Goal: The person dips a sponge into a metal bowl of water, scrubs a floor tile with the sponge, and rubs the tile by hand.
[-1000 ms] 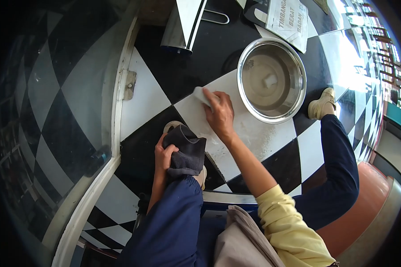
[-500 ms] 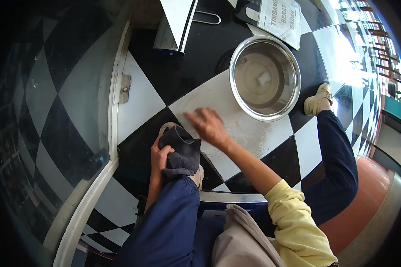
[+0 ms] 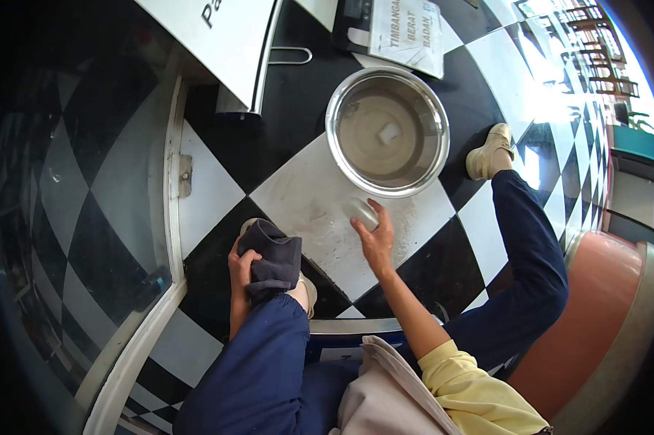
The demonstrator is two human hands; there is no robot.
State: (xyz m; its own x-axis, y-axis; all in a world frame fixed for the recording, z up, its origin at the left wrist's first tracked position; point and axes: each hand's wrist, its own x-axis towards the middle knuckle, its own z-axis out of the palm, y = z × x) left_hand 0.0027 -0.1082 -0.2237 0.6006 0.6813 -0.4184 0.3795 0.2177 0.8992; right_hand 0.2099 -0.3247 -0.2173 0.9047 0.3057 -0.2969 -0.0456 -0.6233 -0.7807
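Observation:
My left hand (image 3: 243, 270) is closed on a folded dark grey cloth (image 3: 274, 254), held above my shoe. Below the basin, my right hand (image 3: 376, 235) has its thumb and fingers around a small translucent object (image 3: 360, 214), which looks like a clear cup. This object is just over a white floor tile smeared with dirt. Close in front of the right hand stands a round steel basin (image 3: 332, 148) of cloudy water. A white squarish piece (image 3: 388, 134) shows in the water.
A glass door with a white frame (image 3: 173, 239) runs along the left. At the top are a metal cylinder with a white sign (image 3: 225, 43) and a flat scale with a labelled sheet (image 3: 406, 36). An orange curved base (image 3: 581, 312) stands at right.
My right hand has moved right, toward the basin's near edge, and the translucent object now shows in it. The view has shifted. My left hand still holds the cloth.

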